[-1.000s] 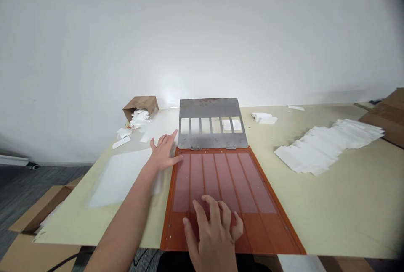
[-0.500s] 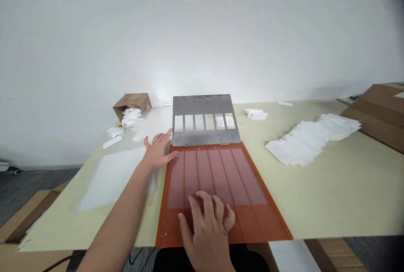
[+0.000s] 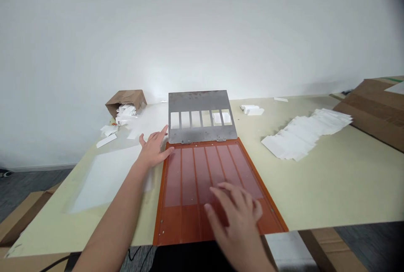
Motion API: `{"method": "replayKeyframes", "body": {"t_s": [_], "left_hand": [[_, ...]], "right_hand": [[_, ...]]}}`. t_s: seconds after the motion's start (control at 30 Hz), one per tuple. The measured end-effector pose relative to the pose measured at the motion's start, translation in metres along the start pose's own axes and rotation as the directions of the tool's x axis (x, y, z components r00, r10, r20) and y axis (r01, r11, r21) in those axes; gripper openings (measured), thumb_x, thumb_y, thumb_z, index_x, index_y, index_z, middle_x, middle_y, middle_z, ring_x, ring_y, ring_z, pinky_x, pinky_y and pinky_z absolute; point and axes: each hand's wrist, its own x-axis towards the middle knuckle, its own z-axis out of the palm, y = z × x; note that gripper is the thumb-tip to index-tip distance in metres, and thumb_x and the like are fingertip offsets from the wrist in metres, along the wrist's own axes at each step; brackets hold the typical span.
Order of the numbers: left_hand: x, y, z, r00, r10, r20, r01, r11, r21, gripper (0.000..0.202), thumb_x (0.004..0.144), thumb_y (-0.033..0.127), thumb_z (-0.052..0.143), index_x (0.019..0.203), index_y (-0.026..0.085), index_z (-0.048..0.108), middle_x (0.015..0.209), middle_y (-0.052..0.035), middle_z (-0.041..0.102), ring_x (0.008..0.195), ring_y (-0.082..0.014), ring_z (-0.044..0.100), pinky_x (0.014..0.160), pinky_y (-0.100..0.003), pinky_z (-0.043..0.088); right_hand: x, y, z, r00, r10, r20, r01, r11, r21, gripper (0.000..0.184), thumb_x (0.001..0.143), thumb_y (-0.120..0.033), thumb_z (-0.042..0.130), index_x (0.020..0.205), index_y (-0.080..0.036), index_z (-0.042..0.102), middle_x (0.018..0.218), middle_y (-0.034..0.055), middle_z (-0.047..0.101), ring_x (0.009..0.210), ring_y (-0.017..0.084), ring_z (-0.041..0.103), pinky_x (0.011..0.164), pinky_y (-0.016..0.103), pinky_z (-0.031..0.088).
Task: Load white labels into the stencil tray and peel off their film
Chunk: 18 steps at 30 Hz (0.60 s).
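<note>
An orange-brown tray [image 3: 189,221] with several lengthwise grooves lies flat in front of me, translucent strips or a sheet covering its upper part. Hinged to its far edge, a grey metal plate [image 3: 198,100] stands folded back, with a row of rectangular windows. My left hand [image 3: 153,148] is open at the tray's far left corner, its thumb on the frame and a fingertip by the plate's edge. Over the tray's lower right half is my right hand [image 3: 236,213], slightly blurred, with fingers bent and apart and nothing visible in it. Whether it touches the surface I cannot tell.
White paper pieces [image 3: 303,135] lie fanned out on the right of the table [image 3: 341,188]. A small stack of white strips [image 3: 251,110] is behind the tray. At back left, a cardboard box [image 3: 134,97] holds white scraps. A translucent sheet [image 3: 101,175] lies left; a larger carton [image 3: 372,108] stands right.
My right hand has moved right across the tray. My left hand stays at the far left corner. The whole view has shifted slightly.
</note>
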Motion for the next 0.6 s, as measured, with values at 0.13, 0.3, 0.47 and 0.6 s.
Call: {"method": "replayKeyframes", "body": {"t_s": [0.13,0.3,0.47,0.6], "left_hand": [[0.002,-0.001,0.002,1.000,-0.017,-0.018,0.017,1.000,-0.009,0.078,0.090,0.050,0.046,0.159,0.030,0.017,0.138,-0.0123,0.061,0.132,-0.0345,0.048,0.113,-0.071,0.004],[0.003,-0.001,0.007,0.999,-0.026,-0.045,0.026,1.000,-0.018,0.073,0.089,0.049,0.044,0.157,0.029,0.025,0.133,-0.0109,0.064,0.130,-0.0339,0.050,0.115,-0.069,0.004],[0.007,-0.003,0.013,0.994,-0.053,-0.098,0.052,0.999,-0.013,0.054,0.092,0.046,0.042,0.145,0.032,0.044,0.121,-0.0081,0.070,0.125,-0.0317,0.055,0.114,-0.068,0.007],[0.008,-0.003,0.017,0.991,-0.062,-0.121,0.061,0.998,-0.016,0.047,0.092,0.044,0.043,0.136,0.032,0.053,0.117,-0.0074,0.072,0.123,-0.0314,0.056,0.114,-0.068,0.008]], "right_hand": [[0.019,0.059,-0.019,0.997,0.066,-0.040,-0.069,0.994,-0.082,0.030,0.098,-0.040,0.046,0.111,-0.029,0.070,0.119,0.0087,0.065,0.107,0.027,0.057,0.087,0.045,0.033],[0.044,0.105,-0.032,1.000,0.011,0.015,-0.009,0.993,-0.118,0.031,0.097,-0.043,0.046,0.109,-0.027,0.070,0.118,0.0096,0.065,0.108,0.028,0.057,0.086,0.045,0.036],[0.110,0.104,-0.028,0.984,-0.135,0.115,0.143,0.987,-0.068,0.033,0.096,-0.041,0.045,0.111,-0.025,0.070,0.116,0.0120,0.064,0.107,0.029,0.055,0.087,0.046,0.038],[0.202,0.082,-0.008,0.937,-0.291,0.192,0.300,0.954,-0.018,0.039,0.095,-0.037,0.045,0.125,-0.020,0.062,0.128,0.0153,0.059,0.117,0.032,0.050,0.094,0.050,0.037]]}}
